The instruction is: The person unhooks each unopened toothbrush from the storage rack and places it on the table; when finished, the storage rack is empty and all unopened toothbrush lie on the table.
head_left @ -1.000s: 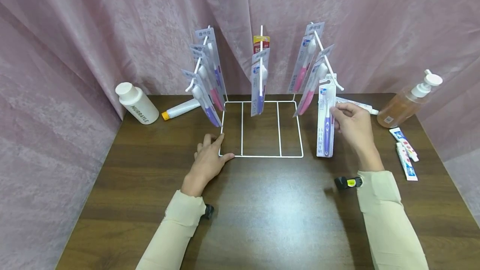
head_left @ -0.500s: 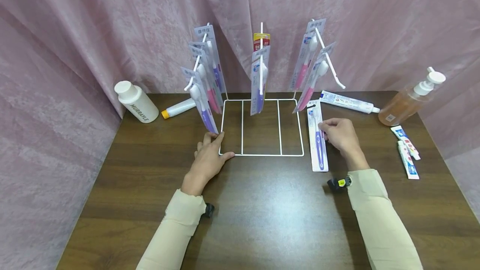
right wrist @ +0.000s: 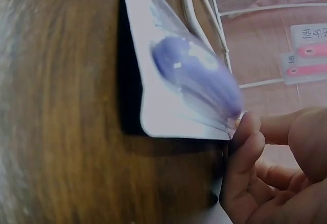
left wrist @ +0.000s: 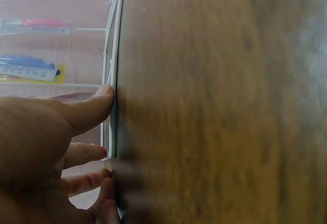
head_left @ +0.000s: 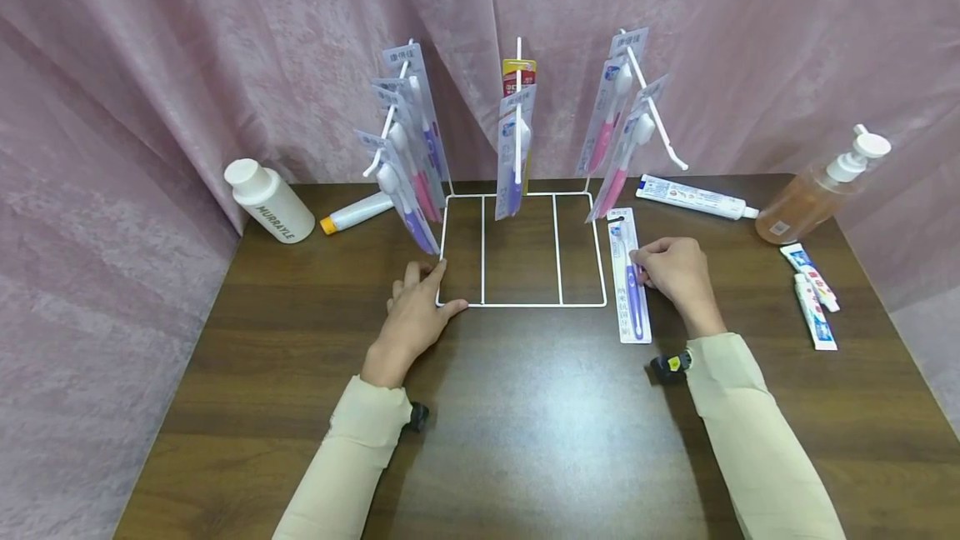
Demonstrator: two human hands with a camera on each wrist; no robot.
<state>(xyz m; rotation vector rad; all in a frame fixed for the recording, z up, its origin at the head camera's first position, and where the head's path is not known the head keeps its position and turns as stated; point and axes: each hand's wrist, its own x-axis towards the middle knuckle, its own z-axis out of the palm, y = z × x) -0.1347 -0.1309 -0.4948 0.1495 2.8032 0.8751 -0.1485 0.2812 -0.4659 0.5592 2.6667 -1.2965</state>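
Observation:
A packaged toothbrush with a purple handle is pinched at its right edge by my right hand. The pack stands low over the table, right of the white wire rack. In the right wrist view, thumb and fingertips meet on the edge of the clear blister. My left hand rests at the rack's front left corner, fingers spread, with the thumb on the front wire. Packaged toothbrushes hang on the left hook, others on the right hook, and a purple one on the middle hook.
A white bottle and a yellow-capped tube lie left of the rack. To the right are a toothpaste tube, a pump bottle and two small tubes. A pink curtain hangs behind the table.
My right hand has carried the toothbrush pack away from the right hook, down and slightly left toward the table. My left hand keeps its place on the rack corner.

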